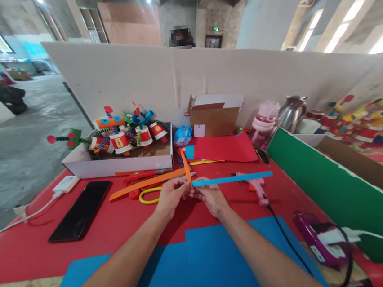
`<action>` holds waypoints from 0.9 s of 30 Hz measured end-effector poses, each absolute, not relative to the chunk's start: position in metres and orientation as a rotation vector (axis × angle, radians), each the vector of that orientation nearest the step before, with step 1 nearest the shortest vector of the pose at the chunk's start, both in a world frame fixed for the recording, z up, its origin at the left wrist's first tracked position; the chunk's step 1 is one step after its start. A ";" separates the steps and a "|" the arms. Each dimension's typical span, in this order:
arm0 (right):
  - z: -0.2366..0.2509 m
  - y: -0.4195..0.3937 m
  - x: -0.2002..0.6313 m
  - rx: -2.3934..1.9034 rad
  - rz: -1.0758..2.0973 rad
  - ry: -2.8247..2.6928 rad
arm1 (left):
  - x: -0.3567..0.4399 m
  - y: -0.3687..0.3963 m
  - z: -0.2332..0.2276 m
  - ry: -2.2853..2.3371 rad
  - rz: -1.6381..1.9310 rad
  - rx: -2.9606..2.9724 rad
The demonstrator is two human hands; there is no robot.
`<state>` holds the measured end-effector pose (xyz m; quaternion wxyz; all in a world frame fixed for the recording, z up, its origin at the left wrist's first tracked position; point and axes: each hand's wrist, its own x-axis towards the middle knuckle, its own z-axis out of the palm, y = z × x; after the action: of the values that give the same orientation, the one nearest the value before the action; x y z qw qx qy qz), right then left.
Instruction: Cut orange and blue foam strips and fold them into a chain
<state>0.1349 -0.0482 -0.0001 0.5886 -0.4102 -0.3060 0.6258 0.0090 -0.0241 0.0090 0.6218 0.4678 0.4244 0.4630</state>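
My left hand (173,194) and my right hand (210,196) meet over the red tabletop, fingers pinched together where two paper strips join at an angle. The orange paper strip (186,165) points away from me, its near end between my left fingertips. To the right stretches the blue paper strip (235,178), its inner end in my right fingers. Whether the ends are glued or folded is hidden by my fingers. Behind my left hand lie yellow-handled scissors (145,196) and a loose orange strip (141,184). A pink glue gun (259,190) rests beyond my right hand.
A white box (122,166) of paper-cup figures stands back left, a black phone (80,210) before it. Blue sheets (190,270) lie under my forearms. A green-sided box (317,185), a purple power strip (323,241) and cables occupy the right. Red paper (226,148) lies behind.
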 end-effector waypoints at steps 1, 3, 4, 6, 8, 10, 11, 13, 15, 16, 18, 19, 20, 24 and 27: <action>0.000 -0.049 0.135 -0.965 1.453 -0.714 | 0.009 -0.024 0.009 0.982 1.064 1.085; 0.001 -0.049 0.135 -0.992 1.452 -0.712 | 0.010 -0.025 0.008 0.989 1.059 1.097; 0.000 -0.049 0.135 -1.009 1.452 -0.712 | 0.010 -0.025 0.008 0.991 1.058 1.100; -0.001 -0.048 0.135 -1.043 1.439 -0.719 | 0.010 -0.025 0.008 0.998 1.056 1.103; -0.002 -0.048 0.135 -1.058 1.421 -0.729 | 0.010 -0.025 0.007 1.002 1.056 1.098; -0.002 -0.048 0.133 -1.058 1.407 -0.740 | 0.009 -0.024 0.006 0.981 1.041 1.083; -0.002 -0.048 0.133 -1.058 1.399 -0.743 | 0.009 -0.024 0.006 0.964 1.029 1.078; -0.002 -0.049 0.131 -1.069 1.374 -0.749 | 0.009 -0.024 0.005 0.936 1.022 1.070; -0.002 -0.050 0.129 -1.087 1.336 -0.749 | 0.009 -0.025 0.004 0.921 1.036 1.074; -0.001 -0.051 0.129 -1.093 1.320 -0.751 | 0.009 -0.026 0.004 0.914 1.045 1.075; -0.001 -0.051 0.128 -1.100 1.295 -0.761 | 0.009 -0.026 0.004 0.913 1.043 1.066; -0.001 -0.051 0.128 -1.103 1.286 -0.767 | 0.009 -0.026 0.003 0.921 1.037 1.060; -0.001 -0.051 0.129 -1.108 1.276 -0.773 | 0.009 -0.026 0.003 0.934 1.033 1.058; -0.001 -0.051 0.131 -1.155 1.232 -0.760 | 0.009 -0.026 0.004 0.920 1.037 1.114; -0.001 -0.050 0.131 -1.172 1.222 -0.728 | 0.009 -0.028 0.008 0.917 1.046 1.102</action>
<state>0.1310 -0.0501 -0.0006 0.6046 -0.5067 -0.3146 0.5280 0.0093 -0.0280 0.0078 0.6316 0.4816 0.4005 0.4569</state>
